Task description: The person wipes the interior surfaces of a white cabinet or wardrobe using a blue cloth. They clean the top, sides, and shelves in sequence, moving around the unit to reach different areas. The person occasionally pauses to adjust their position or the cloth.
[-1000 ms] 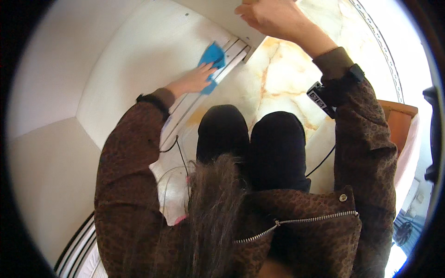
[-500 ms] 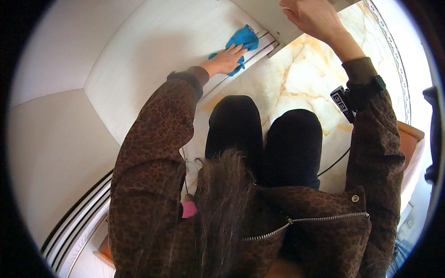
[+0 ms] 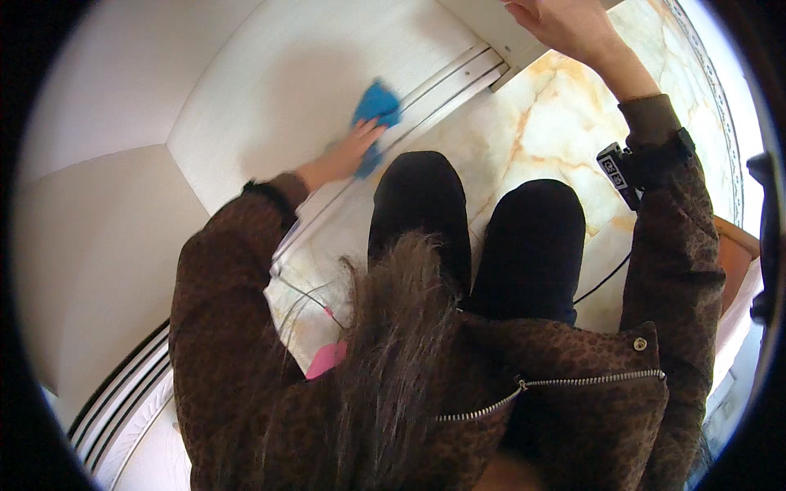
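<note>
Against the white panel (image 3: 270, 90), her left hand (image 3: 348, 155) presses one blue cloth (image 3: 375, 110) with fingers clamped over it, while her right hand (image 3: 565, 24) rests open-fingered on the white ledge (image 3: 491, 24) above.

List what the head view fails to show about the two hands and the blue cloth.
- Right hand: fingertips cut off by the top edge, so its grip is unclear.
- Blue cloth: lower part hidden under the left hand.
- Left hand: motion-blurred; fingers indistinct.
- Feet: hidden behind the knees.
</note>
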A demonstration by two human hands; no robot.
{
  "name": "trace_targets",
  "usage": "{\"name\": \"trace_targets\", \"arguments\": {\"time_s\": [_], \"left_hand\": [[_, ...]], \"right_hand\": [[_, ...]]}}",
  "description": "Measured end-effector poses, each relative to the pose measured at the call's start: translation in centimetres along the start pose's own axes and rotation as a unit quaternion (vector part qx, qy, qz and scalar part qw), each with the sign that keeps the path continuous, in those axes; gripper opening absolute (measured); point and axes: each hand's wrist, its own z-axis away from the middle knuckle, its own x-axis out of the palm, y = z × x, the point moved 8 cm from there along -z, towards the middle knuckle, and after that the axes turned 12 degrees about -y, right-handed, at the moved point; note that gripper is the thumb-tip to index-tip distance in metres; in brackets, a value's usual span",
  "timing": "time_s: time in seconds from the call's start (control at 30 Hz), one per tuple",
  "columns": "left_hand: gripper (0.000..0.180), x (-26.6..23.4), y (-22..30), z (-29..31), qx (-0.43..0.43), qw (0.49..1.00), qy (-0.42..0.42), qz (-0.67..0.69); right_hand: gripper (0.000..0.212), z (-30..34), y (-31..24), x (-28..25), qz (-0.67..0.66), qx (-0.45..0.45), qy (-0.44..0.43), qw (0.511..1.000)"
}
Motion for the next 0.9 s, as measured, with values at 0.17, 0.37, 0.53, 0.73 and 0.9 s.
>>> {"name": "trace_targets", "arguments": {"time_s": [0.17, 0.37, 0.53, 0.73, 0.9], "left_hand": [[0.081, -2.6, 2.2, -7.5, 0.084, 0.993, 0.058, -0.062], [0.082, 1.9, -3.2, 4.3, -0.002, 0.999, -0.005, 0.033], [0.086, 5.1, -4.5, 9.9, -0.125, 0.99, 0.045, 0.053], [0.085, 0.9, -0.3, 0.6, -0.03, 0.997, 0.075, 0.021], [0.082, -1.0, -2.4, 1.8, -0.033, 0.995, 0.072, -0.054]], "right_hand": [[0.015, 0.0, 0.1, -0.1, -0.043, -0.02, 0.039, 0.998], [0.017, 0.0, 1.2, 0.5, -0.025, 0.038, 0.003, 0.999], [0.021, 0.6, 0.4, -0.6, -0.022, 0.045, 0.005, 0.999], [0.019, 0.8, -0.9, -1.3, 0.036, 0.084, -0.02, 0.996], [0.019, 0.7, -0.8, -0.4, 0.052, 0.058, -0.009, 0.997]]}}
